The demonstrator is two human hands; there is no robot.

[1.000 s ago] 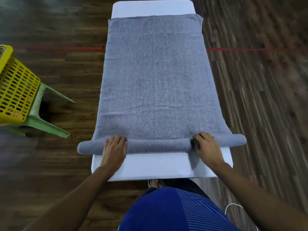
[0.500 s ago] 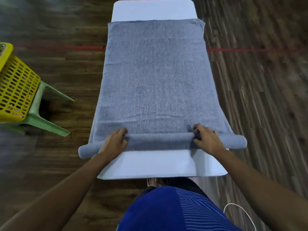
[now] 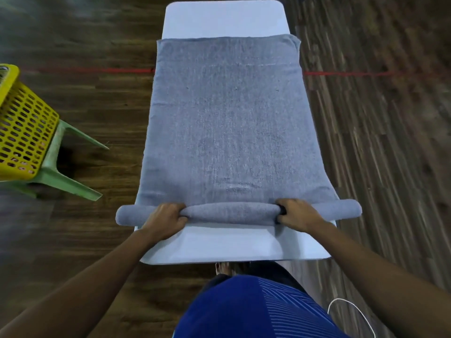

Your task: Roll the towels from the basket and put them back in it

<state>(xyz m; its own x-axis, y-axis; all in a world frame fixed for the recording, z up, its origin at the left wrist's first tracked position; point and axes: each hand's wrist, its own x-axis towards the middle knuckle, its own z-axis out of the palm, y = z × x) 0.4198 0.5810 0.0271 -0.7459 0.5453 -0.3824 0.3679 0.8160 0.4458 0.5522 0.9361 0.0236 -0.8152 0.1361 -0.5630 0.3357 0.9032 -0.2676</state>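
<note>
Narrow white table (image 3: 219, 242), dark plank floor (image 3: 378, 167). Grey terry towel (image 3: 227, 123) lies flat along it, its near end rolled to a cylinder by the near edge. Left hand (image 3: 166, 220) and right hand (image 3: 299, 214) curl fingers round the roll. Perforated yellow basket (image 3: 24, 132) stands left.

Towel (image 3: 227, 132): grey terry, one piece, spread flat lengthwise on the white table (image 3: 224, 18). Near end is wound into a tight roll (image 3: 231, 212) lying crosswise, both ends overhanging the table's sides. The unrolled part is smooth; its far edge stops short of the table's far end.

Basket (image 3: 23, 132): yellow perforated plastic, upright on a green stool (image 3: 61, 176) at the left, well apart from the towel, partly out of frame. Contents not discernible.
</note>
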